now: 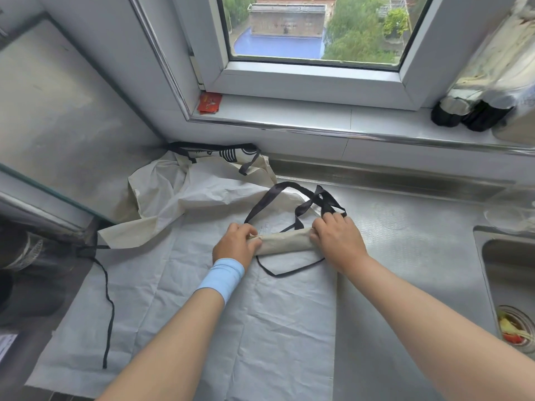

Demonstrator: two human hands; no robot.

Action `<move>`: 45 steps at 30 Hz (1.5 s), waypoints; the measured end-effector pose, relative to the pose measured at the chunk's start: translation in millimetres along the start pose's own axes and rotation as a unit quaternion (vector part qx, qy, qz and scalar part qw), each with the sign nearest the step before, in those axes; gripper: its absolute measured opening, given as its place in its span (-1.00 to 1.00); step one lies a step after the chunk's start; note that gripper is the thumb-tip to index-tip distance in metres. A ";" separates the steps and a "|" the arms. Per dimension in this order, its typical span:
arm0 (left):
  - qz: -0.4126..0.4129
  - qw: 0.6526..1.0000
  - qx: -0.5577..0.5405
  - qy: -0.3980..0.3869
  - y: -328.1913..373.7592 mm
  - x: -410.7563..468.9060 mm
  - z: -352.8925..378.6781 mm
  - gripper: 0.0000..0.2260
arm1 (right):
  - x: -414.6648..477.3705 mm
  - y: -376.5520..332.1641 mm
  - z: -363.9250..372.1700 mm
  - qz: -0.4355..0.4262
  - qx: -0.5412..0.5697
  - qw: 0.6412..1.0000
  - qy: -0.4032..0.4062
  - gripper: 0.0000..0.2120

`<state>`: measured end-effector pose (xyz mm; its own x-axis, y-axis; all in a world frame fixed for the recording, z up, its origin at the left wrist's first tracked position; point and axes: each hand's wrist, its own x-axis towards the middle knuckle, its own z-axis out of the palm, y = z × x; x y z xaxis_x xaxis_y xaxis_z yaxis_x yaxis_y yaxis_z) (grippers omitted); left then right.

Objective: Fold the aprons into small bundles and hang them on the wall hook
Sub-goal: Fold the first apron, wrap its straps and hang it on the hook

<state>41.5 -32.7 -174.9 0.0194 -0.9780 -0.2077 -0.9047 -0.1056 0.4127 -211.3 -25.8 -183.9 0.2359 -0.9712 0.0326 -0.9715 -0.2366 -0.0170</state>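
A cream apron is rolled into a tight bundle (285, 241) lying crosswise on the steel counter. My left hand (236, 246), with a light blue wristband, grips the bundle's left end. My right hand (337, 237) grips its right end, fingers curled over the top. The bundle's black straps (304, 198) loop out behind it and another strap curves in front. It lies on a pale apron spread flat (231, 328). A crumpled cream apron (185, 186) with a black print is heaped at the back left. No wall hook is in view.
A sink (509, 273) with food scraps in its drain lies at the right. A window sill (318, 117) runs along the back, holding a red packet (210, 103) and dark bottles (469, 114). A long black strap (108, 308) trails off the left edge.
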 end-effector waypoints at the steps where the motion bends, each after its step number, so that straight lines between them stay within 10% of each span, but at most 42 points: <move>1: -0.003 0.999 0.048 0.021 3.5 2.1 1.5 -0.83 | 2.3 -2.5 0.1 -0.007 -0.010 1.000 0.023 -0.91; 8: 0.296 0.947 0.122 0.027 35.9 4.9 23.8 -0.59 | 9.0 -16.5 12.4 -0.129 0.082 0.987 0.047 -0.76; 12: 0.237 0.964 0.099 -0.073 11.1 -0.1 31.4 -0.35 | 3.3 -4.0 25.7 -0.113 0.158 0.979 -0.058 -0.50; 17: 0.222 0.970 0.018 -0.097 9.9 6.3 21.6 -0.52 | 8.2 6.4 18.0 -0.117 0.210 0.964 -0.117 -0.44; 27: 0.191 0.971 0.108 -0.094 41.9 8.1 -8.7 -0.74 | 31.9 2.1 -30.6 -0.144 0.041 0.989 -0.021 -0.72; 39: 0.156 0.947 -0.024 -0.279 67.1 -32.8 -119.0 -0.70 | 34.2 -16.7 -188.3 -0.088 0.148 0.948 -0.266 -0.84; 45: 0.128 0.933 -0.137 -0.307 48.2 -66.7 -161.5 -0.69 | 16.2 -37.5 -226.9 -0.057 0.087 0.986 -0.130 -0.55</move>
<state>65.3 -1.6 2.0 -0.5056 -0.6996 -0.5049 -0.7015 -0.0073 0.7127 -176.5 -26.4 44.0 0.3634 -0.9071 -0.2123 -0.9249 -0.3238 -0.1993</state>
